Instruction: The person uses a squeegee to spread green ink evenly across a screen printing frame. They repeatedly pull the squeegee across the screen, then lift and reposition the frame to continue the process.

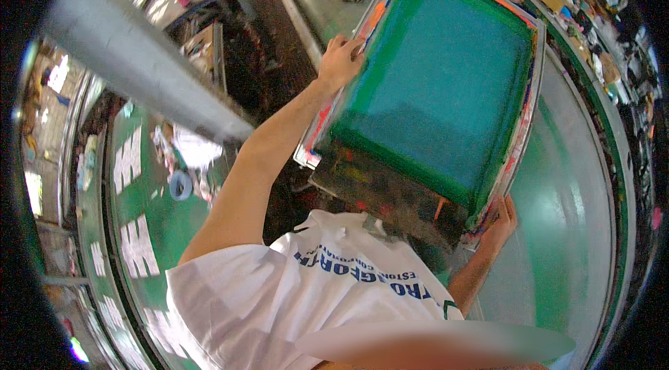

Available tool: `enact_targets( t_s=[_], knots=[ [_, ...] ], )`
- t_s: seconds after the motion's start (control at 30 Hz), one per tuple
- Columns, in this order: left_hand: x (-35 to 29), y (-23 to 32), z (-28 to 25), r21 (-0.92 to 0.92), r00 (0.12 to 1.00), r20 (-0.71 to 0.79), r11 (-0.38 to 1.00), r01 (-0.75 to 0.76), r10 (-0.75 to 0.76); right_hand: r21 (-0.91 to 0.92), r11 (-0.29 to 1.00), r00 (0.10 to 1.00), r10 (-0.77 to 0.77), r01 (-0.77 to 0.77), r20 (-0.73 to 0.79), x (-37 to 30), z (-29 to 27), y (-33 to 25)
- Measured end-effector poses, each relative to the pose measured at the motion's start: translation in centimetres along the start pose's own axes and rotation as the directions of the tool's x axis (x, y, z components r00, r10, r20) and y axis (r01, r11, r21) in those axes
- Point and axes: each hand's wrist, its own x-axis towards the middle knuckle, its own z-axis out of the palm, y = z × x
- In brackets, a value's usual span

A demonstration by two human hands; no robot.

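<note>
A large screen-printing frame (pixel 446 84) is tilted in front of me, its blue-green mesh bordered by darker green and its metal edges smeared with orange and red ink. My left hand (pixel 341 63) is closed around the frame's left edge, with some fingers hidden behind the rim. At the lower right corner my right hand (pixel 498 222) grips the rim, its thumb side partly covered by the frame. A dark, ink-stained surface (pixel 390 189) shows at the frame's near end, close to my white shirt. I cannot tell whether the frame touches anything beneath it.
A long green-topped table (pixel 564 154) runs along the right. Beyond it, a bench (pixel 585 42) is heaped with scraps and containers. A thick grey pillar (pixel 146 56) slants across the left. White printed pieces (pixel 139 244) and a roll of tape (pixel 180 186) lie on another green table.
</note>
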Motion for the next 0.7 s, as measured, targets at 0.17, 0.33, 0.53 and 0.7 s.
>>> enact_targets(
  t_s=[0.17,0.33,0.53,0.7],
  knots=[
    [5.4,0.7,4.0,-0.054,0.985,0.17,0.999,-0.007,0.016,0.186,0.979,0.992,0.099,-0.082,-0.079,1.4,1.6,1.7],
    [9.4,1.1,7.3,-0.111,0.977,0.161,0.986,-0.124,0.141,0.167,0.956,0.943,0.271,-0.24,-0.195,0.8,3.3,0.9],
    [11.8,-0.6,9.9,-0.181,0.957,0.203,0.969,-0.17,0.206,0.112,0.971,0.926,0.236,-0.212,-0.294,0.1,5.4,0.1],
    [14.3,-1.6,9.8,-0.149,0.963,0.2,0.977,-0.153,0.182,0.127,0.976,0.939,0.205,-0.176,-0.275,0.1,7.7,-0.1]
  ],
)
